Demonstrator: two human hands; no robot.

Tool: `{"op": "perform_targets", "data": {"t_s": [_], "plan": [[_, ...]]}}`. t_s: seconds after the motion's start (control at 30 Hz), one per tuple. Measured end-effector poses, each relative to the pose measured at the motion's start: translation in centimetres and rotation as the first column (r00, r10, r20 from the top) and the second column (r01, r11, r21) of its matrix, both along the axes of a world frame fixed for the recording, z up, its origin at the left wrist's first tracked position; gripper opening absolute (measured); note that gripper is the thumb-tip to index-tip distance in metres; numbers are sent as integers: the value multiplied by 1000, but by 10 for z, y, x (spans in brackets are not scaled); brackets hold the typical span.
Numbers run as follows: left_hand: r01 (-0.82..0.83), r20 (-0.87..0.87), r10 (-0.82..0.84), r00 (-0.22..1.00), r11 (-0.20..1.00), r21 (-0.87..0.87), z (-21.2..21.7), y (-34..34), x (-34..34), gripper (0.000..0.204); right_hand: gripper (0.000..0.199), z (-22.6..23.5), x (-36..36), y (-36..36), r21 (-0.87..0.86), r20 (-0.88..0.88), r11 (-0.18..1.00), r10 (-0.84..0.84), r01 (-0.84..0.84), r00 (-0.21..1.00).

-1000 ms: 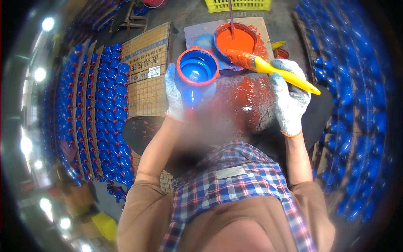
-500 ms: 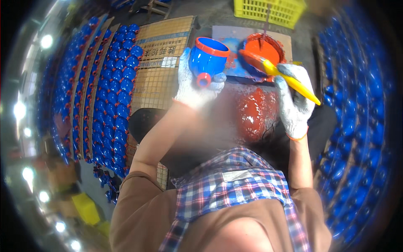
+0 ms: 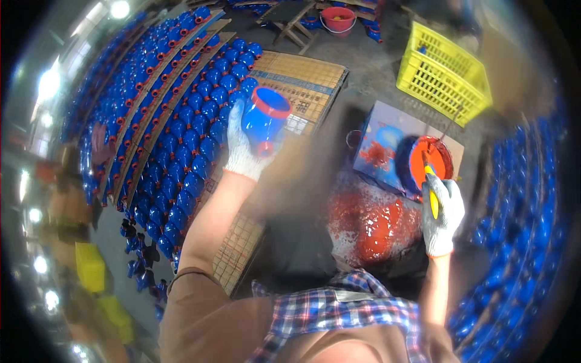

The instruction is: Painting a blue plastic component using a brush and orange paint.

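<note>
My gloved left hand (image 3: 243, 151) is closed around a glossy blue cup-shaped part (image 3: 259, 126) with a red rim and a small red-ended spout. It holds the part up near the cardboard, open mouth tilted upward. In my gloved right hand (image 3: 445, 212) is a paintbrush (image 3: 434, 204) with a yellow handle. The brush's bristle end is down in a round tub (image 3: 448, 158) of red paint. This tub sits on a paint-stained box (image 3: 376, 133). Between me and the box, a surface smeared with wet red paint (image 3: 387, 227) spreads across my lap area.
Rows of blue parts with red ends (image 3: 181, 139) stand on a cardboard-covered platform (image 3: 302, 75) at left. More blue parts (image 3: 514, 242) fill the right side. A yellow crate (image 3: 445, 75) and a red bucket (image 3: 338, 23) are at the far side.
My right hand has brought the brush down into the paint tub. The left hand still holds the blue part, now over by the rows. The whole view has swung leftward.
</note>
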State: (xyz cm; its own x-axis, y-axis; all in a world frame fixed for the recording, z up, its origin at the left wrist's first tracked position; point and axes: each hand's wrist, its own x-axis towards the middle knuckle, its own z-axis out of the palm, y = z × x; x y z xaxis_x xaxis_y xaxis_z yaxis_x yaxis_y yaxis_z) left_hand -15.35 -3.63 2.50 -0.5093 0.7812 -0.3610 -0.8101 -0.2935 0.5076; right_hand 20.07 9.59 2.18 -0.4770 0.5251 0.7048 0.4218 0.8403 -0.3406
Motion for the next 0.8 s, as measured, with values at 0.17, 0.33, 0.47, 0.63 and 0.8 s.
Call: {"op": "perform_targets", "data": {"t_s": [0.17, 0.33, 0.47, 0.63, 0.8], "plan": [[-77, 25, 78, 997, 996, -36, -58, -26, -28, 69, 32, 2, -76, 8, -139, -105, 980, 132, -146, 986], [-84, 2, 84, 996, 996, -6, -104, -49, -40, 68, 32, -57, -183, 15, -558, -283, 771, 171, -306, 944], [11, -223, -19, 975, 999, -37, -133, -43, -48, 66, 36, -158, -261, 28, -531, -179, 841, 10, -105, 984], [-72, -414, -56, 908, 955, -288, -121, -10, -64, 67, 45, -240, -313, 43, -366, 2, 931, -4, 4, 1000], [-212, -716, -142, 683, 900, -381, -148, 54, -119, 69, 44, -274, -316, 40, -316, 123, 947, 100, -57, 987]]}}
